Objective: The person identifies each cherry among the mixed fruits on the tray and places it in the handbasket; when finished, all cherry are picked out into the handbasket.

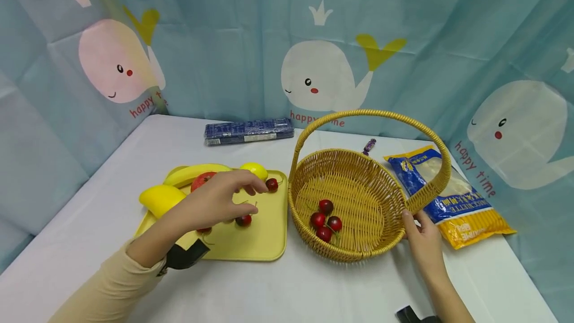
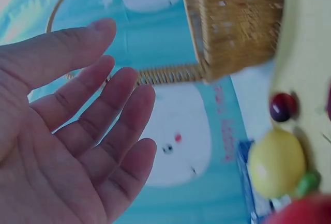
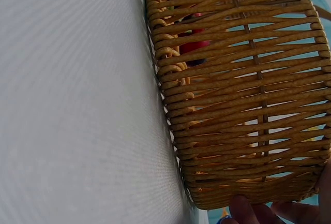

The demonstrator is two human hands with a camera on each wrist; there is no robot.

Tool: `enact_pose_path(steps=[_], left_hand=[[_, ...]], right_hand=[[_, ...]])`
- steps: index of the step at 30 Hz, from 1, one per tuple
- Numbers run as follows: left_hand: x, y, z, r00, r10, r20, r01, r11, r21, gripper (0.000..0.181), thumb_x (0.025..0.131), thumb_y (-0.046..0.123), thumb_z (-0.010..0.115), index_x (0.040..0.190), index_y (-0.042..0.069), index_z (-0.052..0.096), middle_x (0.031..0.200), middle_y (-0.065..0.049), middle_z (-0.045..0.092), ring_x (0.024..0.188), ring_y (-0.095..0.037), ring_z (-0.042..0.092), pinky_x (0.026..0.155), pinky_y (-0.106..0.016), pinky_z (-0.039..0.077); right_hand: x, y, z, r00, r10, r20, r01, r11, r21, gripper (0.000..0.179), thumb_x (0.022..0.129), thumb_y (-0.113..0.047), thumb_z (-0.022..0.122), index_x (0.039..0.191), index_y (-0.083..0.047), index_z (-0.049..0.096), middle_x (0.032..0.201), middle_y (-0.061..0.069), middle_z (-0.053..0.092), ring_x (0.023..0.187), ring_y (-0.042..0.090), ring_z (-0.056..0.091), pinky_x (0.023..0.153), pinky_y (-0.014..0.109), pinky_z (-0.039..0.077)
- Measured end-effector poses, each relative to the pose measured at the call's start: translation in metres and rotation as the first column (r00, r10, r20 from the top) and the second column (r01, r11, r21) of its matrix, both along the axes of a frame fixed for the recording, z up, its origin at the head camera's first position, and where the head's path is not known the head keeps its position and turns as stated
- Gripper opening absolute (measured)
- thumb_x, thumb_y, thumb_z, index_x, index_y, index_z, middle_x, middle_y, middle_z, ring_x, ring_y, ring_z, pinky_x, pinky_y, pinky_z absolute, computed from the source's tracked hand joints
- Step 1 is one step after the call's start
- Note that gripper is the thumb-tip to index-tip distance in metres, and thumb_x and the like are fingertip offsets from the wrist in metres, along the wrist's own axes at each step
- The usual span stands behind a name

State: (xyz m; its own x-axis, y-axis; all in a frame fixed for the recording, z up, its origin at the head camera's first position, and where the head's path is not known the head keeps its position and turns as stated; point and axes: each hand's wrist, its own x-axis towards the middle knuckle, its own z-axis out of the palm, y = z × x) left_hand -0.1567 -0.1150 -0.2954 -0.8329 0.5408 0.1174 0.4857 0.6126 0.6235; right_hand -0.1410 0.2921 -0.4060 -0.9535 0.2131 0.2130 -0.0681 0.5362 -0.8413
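My left hand hovers over the yellow tray, palm facing right, thumb apart from loosely bent fingers and nothing between them. Below its thumb lies a dark red cherry on the tray; another cherry sits just beyond the fingertips. With my right hand I grip the rim of a woven basket at the foot of its handle. Fingers press the outside of the weave in the right wrist view. Inside the basket, several cherries cluster at the left front.
The tray also bears a banana, a yellow mango, a red apple and a lemon. Behind it lies a long blue package. A purple-wrapped candy and a blue-yellow pasta bag flank the basket's far right side.
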Motion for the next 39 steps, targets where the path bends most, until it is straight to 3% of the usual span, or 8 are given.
enact_pose_path(steps=[9, 17, 26, 34, 39], left_hand=[[0.018, -0.050, -0.025, 0.983, 0.129, 0.133, -0.142, 0.985, 0.094, 0.031, 0.078, 0.021, 0.074, 0.107, 0.018, 0.063, 0.102, 0.006, 0.062, 0.093, -0.015, 0.058, 0.082, -0.032, 0.050], [0.033, -0.075, -0.048, 0.952, 0.271, 0.142, -0.278, 0.960, 0.032, 0.033, 0.076, 0.022, 0.075, 0.107, 0.016, 0.064, 0.099, 0.003, 0.064, 0.092, -0.019, 0.059, 0.078, -0.034, 0.050], [0.038, -0.076, -0.073, 0.911, 0.410, 0.043, -0.408, 0.912, -0.042, 0.033, 0.077, 0.013, 0.074, 0.108, 0.009, 0.064, 0.103, -0.003, 0.065, 0.092, -0.023, 0.060, 0.079, -0.042, 0.051], [0.041, -0.070, -0.077, 0.874, 0.486, -0.007, -0.482, 0.863, -0.154, 0.037, 0.078, 0.016, 0.074, 0.112, 0.008, 0.063, 0.107, -0.008, 0.064, 0.091, -0.025, 0.059, 0.076, -0.043, 0.051], [0.040, -0.067, -0.078, 0.869, 0.495, -0.007, -0.484, 0.847, -0.220, 0.040, 0.077, 0.019, 0.075, 0.114, 0.009, 0.063, 0.107, -0.009, 0.063, 0.086, -0.023, 0.058, 0.075, -0.044, 0.051]], right_hand=[[-0.001, 0.002, -0.001, 1.000, 0.000, -0.003, 0.000, 1.000, -0.005, 0.036, 0.099, -0.026, 0.042, 0.120, 0.000, 0.053, 0.094, -0.003, 0.053, 0.072, -0.003, 0.060, 0.060, 0.016, 0.050], [-0.001, 0.002, 0.002, 1.000, 0.001, 0.003, -0.001, 1.000, -0.010, 0.036, 0.099, -0.025, 0.041, 0.121, 0.001, 0.052, 0.095, -0.002, 0.052, 0.073, -0.004, 0.059, 0.061, 0.015, 0.049], [-0.001, 0.001, 0.001, 1.000, 0.006, 0.013, -0.006, 1.000, -0.009, 0.038, 0.099, -0.027, 0.041, 0.121, 0.001, 0.051, 0.096, 0.001, 0.052, 0.074, -0.004, 0.059, 0.061, 0.016, 0.050], [0.000, 0.000, 0.001, 0.999, 0.002, 0.033, -0.002, 1.000, -0.001, 0.039, 0.099, -0.029, 0.040, 0.123, 0.000, 0.051, 0.098, -0.002, 0.052, 0.076, -0.004, 0.058, 0.063, 0.016, 0.050], [0.000, -0.001, 0.003, 0.999, -0.012, 0.034, 0.012, 1.000, -0.002, 0.039, 0.099, -0.029, 0.040, 0.122, 0.000, 0.052, 0.098, -0.002, 0.052, 0.075, -0.005, 0.058, 0.062, 0.016, 0.050]])
